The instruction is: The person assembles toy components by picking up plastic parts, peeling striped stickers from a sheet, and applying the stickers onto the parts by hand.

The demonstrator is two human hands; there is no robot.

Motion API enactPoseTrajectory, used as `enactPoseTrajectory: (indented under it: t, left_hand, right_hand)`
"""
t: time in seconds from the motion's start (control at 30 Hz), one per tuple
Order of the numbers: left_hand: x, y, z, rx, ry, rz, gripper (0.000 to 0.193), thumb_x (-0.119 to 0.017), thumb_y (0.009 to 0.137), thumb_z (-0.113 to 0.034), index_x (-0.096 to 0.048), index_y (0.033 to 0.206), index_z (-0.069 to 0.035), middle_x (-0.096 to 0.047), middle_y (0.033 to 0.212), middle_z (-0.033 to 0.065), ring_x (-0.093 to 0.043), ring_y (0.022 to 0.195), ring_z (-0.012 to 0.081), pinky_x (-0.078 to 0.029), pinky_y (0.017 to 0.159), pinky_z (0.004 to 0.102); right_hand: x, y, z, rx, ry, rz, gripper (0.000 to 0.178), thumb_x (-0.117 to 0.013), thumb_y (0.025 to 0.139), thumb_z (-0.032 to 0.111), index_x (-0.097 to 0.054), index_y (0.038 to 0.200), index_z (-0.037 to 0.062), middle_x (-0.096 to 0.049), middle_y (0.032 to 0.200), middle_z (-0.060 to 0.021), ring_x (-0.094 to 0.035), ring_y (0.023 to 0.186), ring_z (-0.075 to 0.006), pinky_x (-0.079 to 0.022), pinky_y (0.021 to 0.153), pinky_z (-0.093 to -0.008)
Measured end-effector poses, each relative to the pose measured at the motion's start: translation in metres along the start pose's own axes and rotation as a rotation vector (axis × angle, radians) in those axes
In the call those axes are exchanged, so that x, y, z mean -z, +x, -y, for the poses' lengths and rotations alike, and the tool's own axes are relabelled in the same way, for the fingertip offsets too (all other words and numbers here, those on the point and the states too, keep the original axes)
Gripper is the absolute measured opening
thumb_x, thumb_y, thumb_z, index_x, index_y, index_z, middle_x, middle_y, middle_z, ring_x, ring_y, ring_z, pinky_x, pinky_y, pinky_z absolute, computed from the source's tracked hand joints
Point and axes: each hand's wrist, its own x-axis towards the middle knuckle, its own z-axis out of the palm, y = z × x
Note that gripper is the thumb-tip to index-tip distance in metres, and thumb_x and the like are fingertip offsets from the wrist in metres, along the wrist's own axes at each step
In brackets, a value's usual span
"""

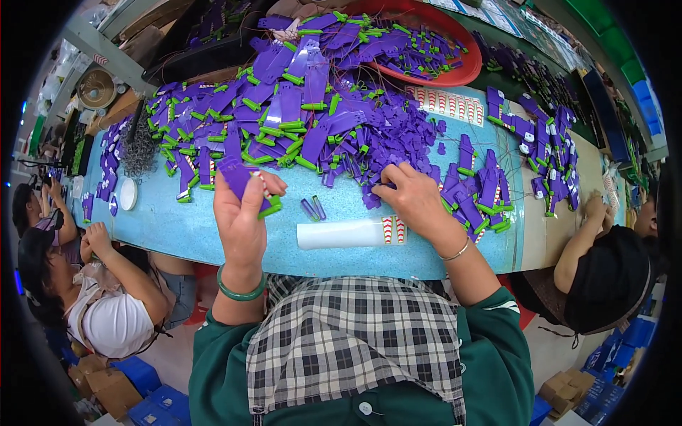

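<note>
My left hand is closed around a flat purple plastic part with a green end and a red-and-white striped sticker on its side. The thumb presses on the part's face. My right hand is at the near edge of a heap of small purple plastic pieces, its fingertips pinched together there. Whatever lies between those fingertips is hidden. Between my hands, two small purple-and-green pieces lie on the blue tabletop. Just below them is a white backing strip with a few striped stickers at its right end.
A large pile of purple-and-green parts covers the table's far side. Behind it stands a red basin of similar parts. More parts lie right of my right hand. A white round lid sits left. Co-workers sit on both sides.
</note>
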Motion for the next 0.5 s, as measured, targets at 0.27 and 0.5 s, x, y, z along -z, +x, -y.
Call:
enactPoseTrajectory:
  t: [0.27, 0.5]
  left_hand:
    - [-0.009, -0.017, 0.045, 0.257, 0.085, 0.093, 0.019, -0.041, 0.098, -0.020, -0.045, 0.106, -0.003, -0.057, 0.080, 0.0058, -0.056, 0.072, 0.0114, -0.048, 0.069, 0.0267]
    - [-0.051, -0.039, 0.078, 0.497, 0.175, 0.369, 0.015, -0.052, 0.091, -0.011, -0.047, 0.102, -0.002, -0.057, 0.077, 0.0041, -0.056, 0.064, 0.0093, -0.049, 0.058, 0.0243]
  right_hand:
    - [0.006, -0.002, 0.009, -0.105, 0.172, -0.058, 0.017, -0.066, 0.066, 0.003, -0.063, 0.083, 0.0064, -0.058, 0.080, -0.0040, -0.056, 0.073, -0.0216, -0.048, 0.060, -0.0326]
    - [0.005, -0.008, 0.028, -0.136, 0.453, -0.082, 0.016, -0.059, 0.068, -0.004, -0.058, 0.082, 0.0022, -0.057, 0.074, -0.0105, -0.055, 0.068, -0.0281, -0.046, 0.060, -0.0361]
